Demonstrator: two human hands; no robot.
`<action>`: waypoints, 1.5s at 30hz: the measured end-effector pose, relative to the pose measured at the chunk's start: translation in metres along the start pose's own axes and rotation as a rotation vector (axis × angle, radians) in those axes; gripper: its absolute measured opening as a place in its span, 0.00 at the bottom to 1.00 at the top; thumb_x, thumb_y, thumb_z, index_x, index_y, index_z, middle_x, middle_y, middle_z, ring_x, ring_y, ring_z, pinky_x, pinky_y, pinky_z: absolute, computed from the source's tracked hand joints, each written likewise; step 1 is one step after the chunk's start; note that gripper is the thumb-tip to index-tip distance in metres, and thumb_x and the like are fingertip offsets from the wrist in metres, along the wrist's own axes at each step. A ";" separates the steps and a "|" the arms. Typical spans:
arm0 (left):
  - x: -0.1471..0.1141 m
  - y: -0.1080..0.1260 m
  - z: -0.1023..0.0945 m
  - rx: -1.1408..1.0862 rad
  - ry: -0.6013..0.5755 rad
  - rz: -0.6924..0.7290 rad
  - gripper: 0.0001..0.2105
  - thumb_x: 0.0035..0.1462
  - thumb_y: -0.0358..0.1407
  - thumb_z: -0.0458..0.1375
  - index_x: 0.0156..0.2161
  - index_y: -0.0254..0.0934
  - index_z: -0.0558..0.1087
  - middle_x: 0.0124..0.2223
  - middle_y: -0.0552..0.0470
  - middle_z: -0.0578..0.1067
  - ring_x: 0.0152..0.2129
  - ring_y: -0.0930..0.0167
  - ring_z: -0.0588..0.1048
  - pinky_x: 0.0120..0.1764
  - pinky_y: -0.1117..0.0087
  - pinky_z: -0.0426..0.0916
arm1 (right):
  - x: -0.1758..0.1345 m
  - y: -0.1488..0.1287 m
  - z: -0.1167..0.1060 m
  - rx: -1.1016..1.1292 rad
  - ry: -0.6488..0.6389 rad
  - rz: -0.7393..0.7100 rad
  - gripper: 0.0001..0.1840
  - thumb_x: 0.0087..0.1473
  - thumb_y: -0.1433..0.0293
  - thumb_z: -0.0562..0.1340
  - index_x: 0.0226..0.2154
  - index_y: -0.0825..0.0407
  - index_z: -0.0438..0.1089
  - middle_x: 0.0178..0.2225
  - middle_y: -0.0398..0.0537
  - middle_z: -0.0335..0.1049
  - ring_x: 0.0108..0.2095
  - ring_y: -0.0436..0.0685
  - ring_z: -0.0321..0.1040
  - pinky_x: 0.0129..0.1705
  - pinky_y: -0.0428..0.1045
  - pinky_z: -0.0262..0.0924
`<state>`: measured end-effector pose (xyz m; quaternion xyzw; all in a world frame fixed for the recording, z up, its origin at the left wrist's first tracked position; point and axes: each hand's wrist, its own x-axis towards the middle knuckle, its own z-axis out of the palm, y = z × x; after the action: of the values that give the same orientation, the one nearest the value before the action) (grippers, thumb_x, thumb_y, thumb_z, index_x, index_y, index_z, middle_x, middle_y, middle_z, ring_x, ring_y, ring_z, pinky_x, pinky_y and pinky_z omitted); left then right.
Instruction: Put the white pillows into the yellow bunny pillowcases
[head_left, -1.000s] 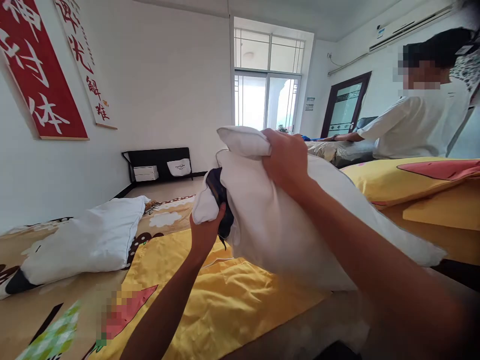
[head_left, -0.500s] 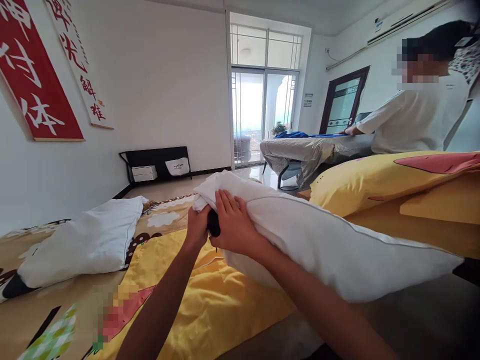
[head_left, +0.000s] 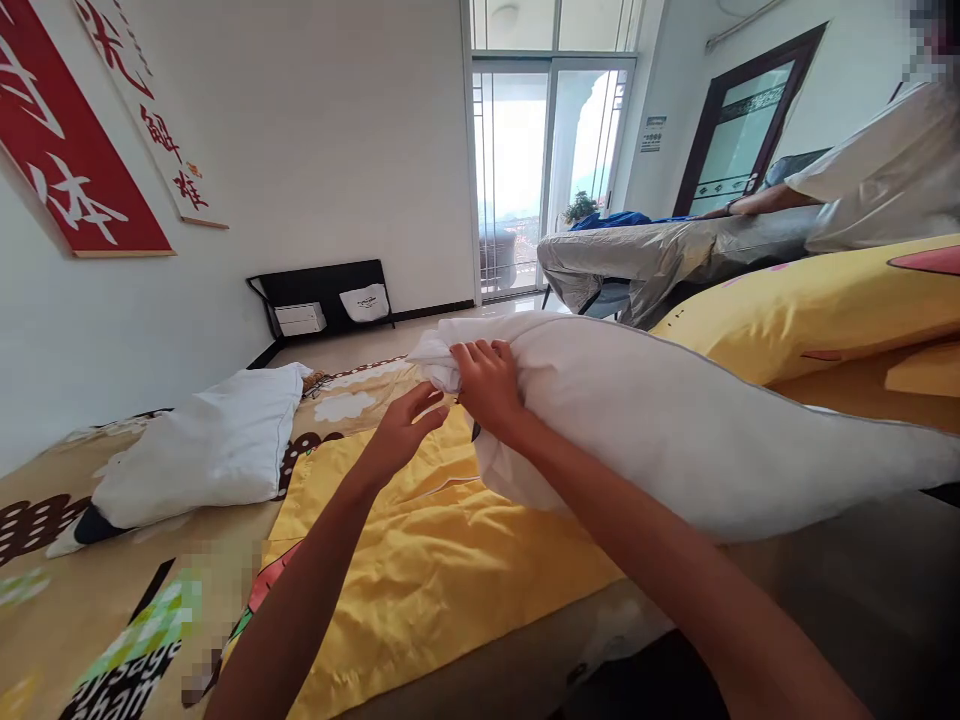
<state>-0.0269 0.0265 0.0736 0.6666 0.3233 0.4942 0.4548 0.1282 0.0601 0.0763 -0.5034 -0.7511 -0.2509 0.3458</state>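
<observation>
A white pillow [head_left: 645,400] with grey piping slants across the middle, its far right corner reaching the frame's edge. My right hand [head_left: 487,385] is closed round its bunched left end. Just left of that end, my left hand [head_left: 409,425] is apart from the pillow, its fingers spread and curved, holding nothing. Beneath both hands lies a yellow pillowcase [head_left: 420,580] spread flat, with a thin light line, perhaps its opening, near the pillow. A small dark patch shows under my right hand; what it is I cannot tell.
Another white pillow [head_left: 202,440] lies to the left on the patterned bedspread [head_left: 142,570]. At the right is a yellow-covered pillow [head_left: 810,300]. Behind it, a person in a white shirt [head_left: 892,170] leans over a covered table [head_left: 600,255]. A low black rack [head_left: 330,300] stands by the wall.
My left hand has let go of the pillow's end and drawn slightly away. My right hand has gone from lying flat to gripping the end. The view has tilted down.
</observation>
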 end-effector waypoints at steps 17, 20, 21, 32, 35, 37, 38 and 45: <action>-0.093 -0.194 -0.044 1.142 -0.302 -0.120 0.21 0.61 0.41 0.49 0.56 0.36 0.64 0.56 0.41 0.68 0.54 0.60 0.64 0.57 0.55 0.56 | 0.087 0.060 0.001 0.499 -0.589 -0.086 0.16 0.36 0.84 0.52 0.25 0.58 0.71 0.26 0.43 0.73 0.31 0.53 0.67 0.33 0.45 0.59; -0.092 -0.195 -0.046 1.152 -0.244 -0.143 0.17 0.58 0.41 0.52 0.50 0.36 0.68 0.50 0.42 0.69 0.49 0.60 0.66 0.52 0.56 0.59 | 0.064 0.012 0.047 0.382 -0.736 -0.202 0.15 0.36 0.84 0.53 0.26 0.57 0.71 0.30 0.46 0.74 0.34 0.52 0.68 0.34 0.43 0.57; -0.092 -0.195 -0.047 1.148 -0.244 -0.149 0.16 0.58 0.40 0.52 0.48 0.36 0.68 0.49 0.43 0.70 0.48 0.60 0.66 0.51 0.56 0.59 | 0.057 -0.002 0.061 0.355 -0.755 -0.219 0.15 0.37 0.84 0.53 0.26 0.57 0.71 0.31 0.47 0.75 0.34 0.52 0.68 0.33 0.43 0.56; -0.090 -0.184 -0.063 0.980 -0.228 -0.316 0.13 0.57 0.30 0.46 0.26 0.35 0.70 0.29 0.49 0.73 0.28 0.70 0.70 0.32 0.70 0.58 | 0.042 -0.054 0.094 0.186 -0.743 -0.217 0.15 0.45 0.79 0.55 0.34 0.56 0.73 0.37 0.58 0.75 0.39 0.58 0.70 0.29 0.47 0.47; -0.086 -0.194 -0.070 0.967 -0.139 -0.440 0.13 0.58 0.30 0.45 0.32 0.34 0.73 0.29 0.48 0.75 0.27 0.69 0.72 0.33 0.70 0.60 | 0.037 -0.060 0.090 0.230 -0.807 -0.306 0.13 0.44 0.79 0.55 0.32 0.55 0.73 0.36 0.55 0.75 0.39 0.57 0.70 0.31 0.47 0.48; -0.084 -0.200 -0.076 0.946 -0.146 -0.438 0.11 0.55 0.29 0.49 0.39 0.34 0.74 0.36 0.46 0.77 0.33 0.67 0.74 0.36 0.69 0.63 | 0.026 -0.066 0.094 0.261 -0.864 -0.349 0.14 0.43 0.80 0.55 0.31 0.55 0.73 0.35 0.54 0.75 0.39 0.56 0.69 0.31 0.47 0.48; -0.084 -0.201 -0.079 0.929 -0.164 -0.421 0.13 0.52 0.29 0.53 0.42 0.36 0.74 0.41 0.46 0.77 0.38 0.65 0.74 0.40 0.69 0.64 | 0.021 -0.068 0.098 0.271 -0.881 -0.356 0.14 0.43 0.80 0.55 0.32 0.55 0.73 0.35 0.54 0.75 0.38 0.56 0.69 0.31 0.47 0.48; -0.091 -0.193 -0.086 0.846 -0.276 -0.246 0.22 0.54 0.38 0.60 0.54 0.38 0.69 0.56 0.43 0.70 0.55 0.61 0.66 0.60 0.60 0.58 | 0.014 -0.067 0.102 0.351 -0.861 -0.326 0.15 0.40 0.83 0.55 0.31 0.59 0.72 0.33 0.54 0.74 0.33 0.53 0.65 0.31 0.46 0.48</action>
<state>-0.1323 0.0439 -0.1293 0.8098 0.5099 0.1677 0.2368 0.0354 0.1174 0.0205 -0.3714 -0.9257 0.0596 0.0397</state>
